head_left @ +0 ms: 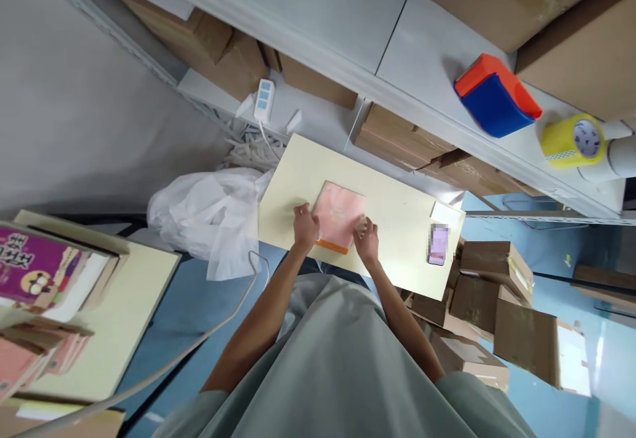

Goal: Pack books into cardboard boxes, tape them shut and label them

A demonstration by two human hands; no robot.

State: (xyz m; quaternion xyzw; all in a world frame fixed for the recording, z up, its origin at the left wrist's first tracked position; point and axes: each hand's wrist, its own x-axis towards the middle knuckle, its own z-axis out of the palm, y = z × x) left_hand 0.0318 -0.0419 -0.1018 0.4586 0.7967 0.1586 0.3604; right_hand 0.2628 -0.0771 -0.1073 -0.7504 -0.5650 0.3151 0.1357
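A flat pink book (340, 211) with an orange strip along its near edge lies on the cream tabletop (397, 226) in front of me. Its surface has a slight sheen. At its left edge, my left hand (305, 227) is closed with bent fingers, gripping the side. My right hand (366, 242) pinches at the opposite edge, near the lower right corner. A small pale bit shows by the right fingertips, too small to make out.
A phone (438, 244) lies at the table's right end. White plastic bags (209, 216) bulge at the left. A power strip (264, 101) stands behind, below a shelf holding a tape roll (574, 140). Cardboard boxes (527, 338) crowd the floor at right; pink books (22, 358) sit on another table.
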